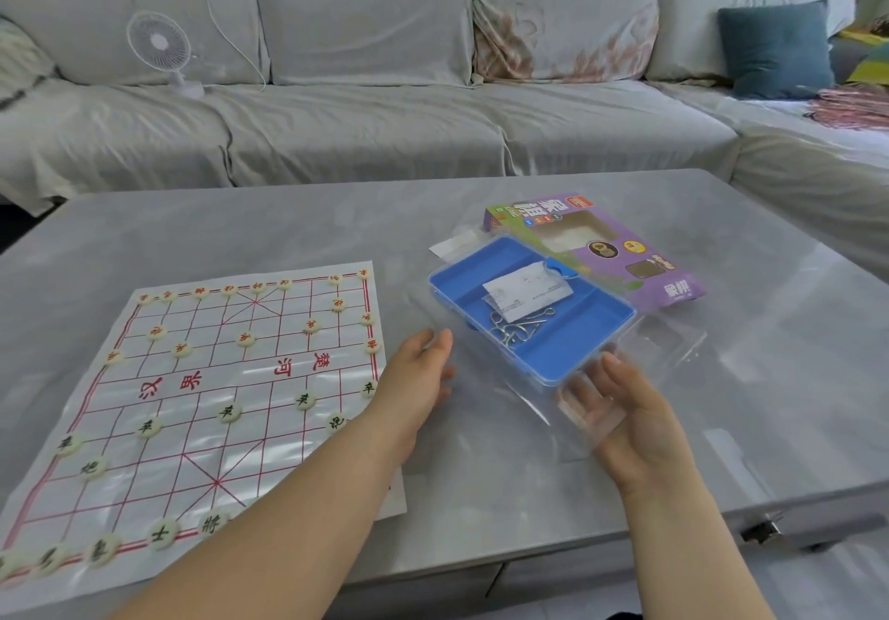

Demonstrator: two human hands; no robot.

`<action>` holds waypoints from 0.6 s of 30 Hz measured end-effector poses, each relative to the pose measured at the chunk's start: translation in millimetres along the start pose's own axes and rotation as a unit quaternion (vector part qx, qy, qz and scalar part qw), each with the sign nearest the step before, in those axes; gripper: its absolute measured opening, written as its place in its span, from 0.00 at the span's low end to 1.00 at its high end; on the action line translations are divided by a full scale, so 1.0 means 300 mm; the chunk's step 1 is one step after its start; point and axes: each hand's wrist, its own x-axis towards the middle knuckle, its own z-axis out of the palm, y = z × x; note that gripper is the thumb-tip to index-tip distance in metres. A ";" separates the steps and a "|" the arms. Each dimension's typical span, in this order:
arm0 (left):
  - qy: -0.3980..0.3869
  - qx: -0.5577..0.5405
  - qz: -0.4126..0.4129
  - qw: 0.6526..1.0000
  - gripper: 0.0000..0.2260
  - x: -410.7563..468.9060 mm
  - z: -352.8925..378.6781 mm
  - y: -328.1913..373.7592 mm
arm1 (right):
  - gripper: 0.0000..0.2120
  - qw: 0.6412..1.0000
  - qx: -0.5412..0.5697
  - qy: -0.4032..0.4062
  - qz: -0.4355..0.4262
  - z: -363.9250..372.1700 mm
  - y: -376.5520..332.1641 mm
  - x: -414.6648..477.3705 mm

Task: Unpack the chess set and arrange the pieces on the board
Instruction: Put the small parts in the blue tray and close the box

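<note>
Head view: saw chess pieces [229, 411] laid on board [192, 451], desk [240, 225] left. Found 2 hands open, gripping nothing: left hand [418, 379] beside board, right hand [635, 422] palm-up beneath clear lid [519, 403]. Risked left forearm [288, 523], lying across board corner, sweeping pieces off grid.

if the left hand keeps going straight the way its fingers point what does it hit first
Most likely the near wall of the blue tray: the left hand is open, pointing up and to the right at it across bare table. Depth is hard to judge from this one view.
</note>
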 end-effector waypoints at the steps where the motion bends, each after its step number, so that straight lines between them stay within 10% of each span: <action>1: 0.011 0.019 0.005 1.000 0.16 0.003 -0.006 -0.001 | 0.22 1.000 0.002 -0.003 -0.009 -0.006 -0.009 0.002; 11: -0.017 0.276 0.151 0.949 0.11 0.036 0.100 -0.021 | 0.16 0.993 -0.005 0.043 -0.113 -0.141 -0.166 -0.072; 18: -0.028 0.503 0.328 0.799 0.24 0.104 0.277 0.003 | 0.10 0.975 0.050 0.129 -0.174 -0.292 -0.249 -0.107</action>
